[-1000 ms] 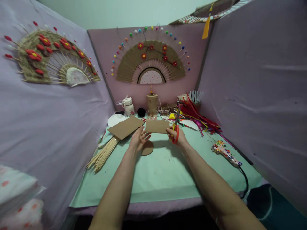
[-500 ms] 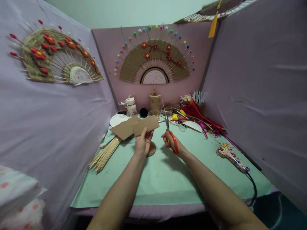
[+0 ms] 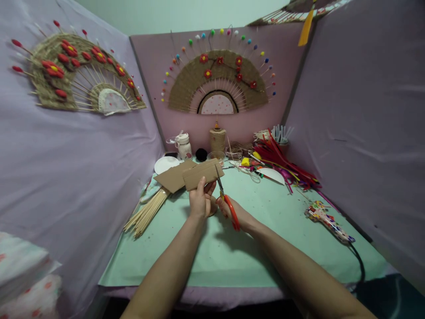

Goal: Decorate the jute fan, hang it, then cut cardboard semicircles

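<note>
My left hand (image 3: pixel 200 199) grips a rectangular piece of brown cardboard (image 3: pixel 199 174) by its lower edge, thumb on top. In my right hand (image 3: pixel 232 212) is a pair of scissors (image 3: pixel 230 210) with red-orange handles, its blades pointing up and overlapping the cardboard's right end. Whether the blades close on the cardboard, I cannot tell. Below my hands a round brown disc (image 3: pixel 213 207) lies on the table, partly hidden by them. A larger cardboard sheet (image 3: pixel 171 176) rests behind and left of the held piece, beside a bundle of thin wooden sticks (image 3: pixel 148 213).
A glue gun (image 3: pixel 328 221) with a cord lies at the right on the green tablecloth (image 3: pixel 159 261). Red pipe cleaners (image 3: pixel 282 159) and a white half-disc (image 3: pixel 271 175) sit back right. A twine spool (image 3: pixel 217 140) and a white bottle (image 3: pixel 183 146) stand at the back. Decorated fans (image 3: pixel 219 79) hang on the walls.
My right hand has moved left with the scissors, bringing the blades from beside the cardboard to its right end. My left hand still holds the cardboard. The view has shifted slightly.
</note>
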Demonstrator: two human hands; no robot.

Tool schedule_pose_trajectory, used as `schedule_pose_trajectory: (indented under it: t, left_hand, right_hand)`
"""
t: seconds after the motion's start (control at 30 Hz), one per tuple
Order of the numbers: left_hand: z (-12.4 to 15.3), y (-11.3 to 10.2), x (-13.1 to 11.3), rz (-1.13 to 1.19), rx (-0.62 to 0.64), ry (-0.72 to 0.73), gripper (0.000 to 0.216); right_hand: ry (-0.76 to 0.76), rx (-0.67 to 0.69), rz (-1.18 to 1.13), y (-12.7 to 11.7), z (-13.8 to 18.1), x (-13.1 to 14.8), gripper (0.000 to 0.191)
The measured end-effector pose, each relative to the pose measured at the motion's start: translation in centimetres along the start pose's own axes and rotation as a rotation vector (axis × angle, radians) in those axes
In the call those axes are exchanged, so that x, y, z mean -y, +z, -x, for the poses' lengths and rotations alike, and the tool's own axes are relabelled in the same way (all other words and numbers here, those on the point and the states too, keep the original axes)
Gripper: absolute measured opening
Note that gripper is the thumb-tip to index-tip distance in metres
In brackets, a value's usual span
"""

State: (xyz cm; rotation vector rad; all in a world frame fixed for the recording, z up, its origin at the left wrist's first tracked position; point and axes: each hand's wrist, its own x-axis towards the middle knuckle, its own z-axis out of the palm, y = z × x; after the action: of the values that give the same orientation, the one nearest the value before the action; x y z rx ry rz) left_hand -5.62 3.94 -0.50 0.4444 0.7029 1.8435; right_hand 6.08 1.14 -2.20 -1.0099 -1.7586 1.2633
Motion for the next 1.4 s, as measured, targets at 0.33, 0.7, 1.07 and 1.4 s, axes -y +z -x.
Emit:
schedule_pose_trajectory:
  t: [0.33,0.7,1.07,1.4]
  left_hand:
    - [0.2,0.3,-0.4,0.022,-0.007,-0.027,0.029]
    - [-0.1,0.0,-0.5,0.016,0.015,-0.051,0.026]
    - [0.1,0.3,-1.3,0.005,0.021,-0.077,0.022]
    - [0.2,0.2,-1.0,0.081,-0.015,-0.152,0.023]
  right_hand:
    - [0.027,-0.01,0.009,0.0,0.0,-0.7,0.064]
    - [0.042,-0.024,-0.008,-0.2,0.0,-0.8,0.064]
    - [0.054,-0.099,-0.079,0.4,0.2,-0.7,0.067]
    - [0.087,-0.121,-0.03,1.0,0.3,-0.6,0.055]
